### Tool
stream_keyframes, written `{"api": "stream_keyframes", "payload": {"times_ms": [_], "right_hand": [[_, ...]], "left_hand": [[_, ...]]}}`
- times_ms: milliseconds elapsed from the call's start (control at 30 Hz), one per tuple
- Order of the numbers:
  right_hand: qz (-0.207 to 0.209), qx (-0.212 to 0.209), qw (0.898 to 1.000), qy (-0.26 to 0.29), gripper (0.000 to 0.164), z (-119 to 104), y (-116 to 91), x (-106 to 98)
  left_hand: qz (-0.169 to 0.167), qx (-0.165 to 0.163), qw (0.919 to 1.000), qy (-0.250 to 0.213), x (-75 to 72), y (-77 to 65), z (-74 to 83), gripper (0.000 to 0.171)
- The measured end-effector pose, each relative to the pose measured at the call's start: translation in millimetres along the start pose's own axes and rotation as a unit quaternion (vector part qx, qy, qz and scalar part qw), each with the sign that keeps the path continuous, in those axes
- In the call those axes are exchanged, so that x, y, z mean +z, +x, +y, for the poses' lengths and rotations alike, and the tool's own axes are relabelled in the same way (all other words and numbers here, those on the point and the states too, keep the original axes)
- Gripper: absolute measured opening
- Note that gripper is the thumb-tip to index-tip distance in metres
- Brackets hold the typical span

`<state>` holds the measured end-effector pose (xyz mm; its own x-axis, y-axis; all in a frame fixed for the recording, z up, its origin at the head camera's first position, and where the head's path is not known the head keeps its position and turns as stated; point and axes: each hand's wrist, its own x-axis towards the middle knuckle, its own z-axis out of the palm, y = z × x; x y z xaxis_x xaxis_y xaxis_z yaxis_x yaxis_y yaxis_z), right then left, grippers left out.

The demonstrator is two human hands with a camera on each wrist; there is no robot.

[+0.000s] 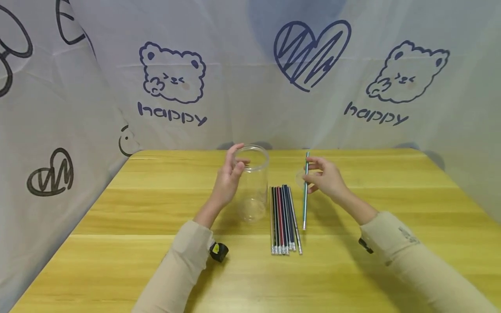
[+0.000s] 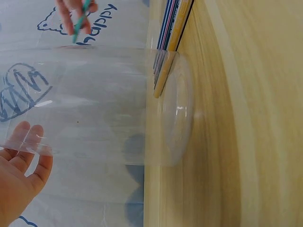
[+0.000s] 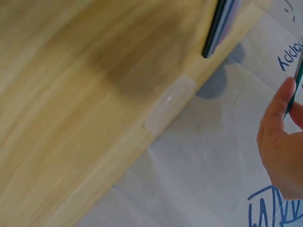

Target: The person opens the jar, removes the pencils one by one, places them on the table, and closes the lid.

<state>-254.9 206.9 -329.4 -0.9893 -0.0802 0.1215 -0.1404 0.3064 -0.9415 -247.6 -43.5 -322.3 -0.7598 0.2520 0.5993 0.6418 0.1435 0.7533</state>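
An upright clear plastic jar (image 1: 254, 193) with an open top stands on the table. My left hand (image 1: 228, 179) grips it near the rim, thumb and fingers around its upper left side. To its right, my right hand (image 1: 328, 179) pinches a teal pencil (image 1: 305, 202) between thumb and fingers. That pencil is held nearly vertical, its silver end pointing down toward me. Between jar and right hand lies a bundle of pencils (image 1: 282, 221) in black, red, blue and silver, side by side. In the left wrist view the fingertips (image 2: 35, 135) press against the jar wall.
A round clear lid (image 3: 170, 105) lies flat near the table's back edge, partly behind the right hand in the head view. The wooden table (image 1: 156, 269) ends at a white cloth (image 1: 242, 104) with drawings. Both wrists wear dark devices.
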Motion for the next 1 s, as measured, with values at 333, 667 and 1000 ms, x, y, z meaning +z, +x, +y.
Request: {"api": "stream_keyframes", "payload": {"times_ms": [333,667,1000], "right_hand": [[-0.074,0.049,0.995,-0.053,0.055,15.9,-3.2,5.6],[-0.100,0.075,0.990,-0.062,0.057,27.2,-2.4,12.3],[-0.107,0.105,0.985,-0.080,0.058,30.5,0.1,18.9]], "left_hand": [[0.005,0.000,1.0000,-0.006,2.3,4.3,-32.4,0.085],[0.003,0.005,0.9999,-0.010,2.6,5.7,-32.1,0.082],[0.002,0.005,0.9999,-0.016,2.2,5.5,-33.0,0.082]]}}
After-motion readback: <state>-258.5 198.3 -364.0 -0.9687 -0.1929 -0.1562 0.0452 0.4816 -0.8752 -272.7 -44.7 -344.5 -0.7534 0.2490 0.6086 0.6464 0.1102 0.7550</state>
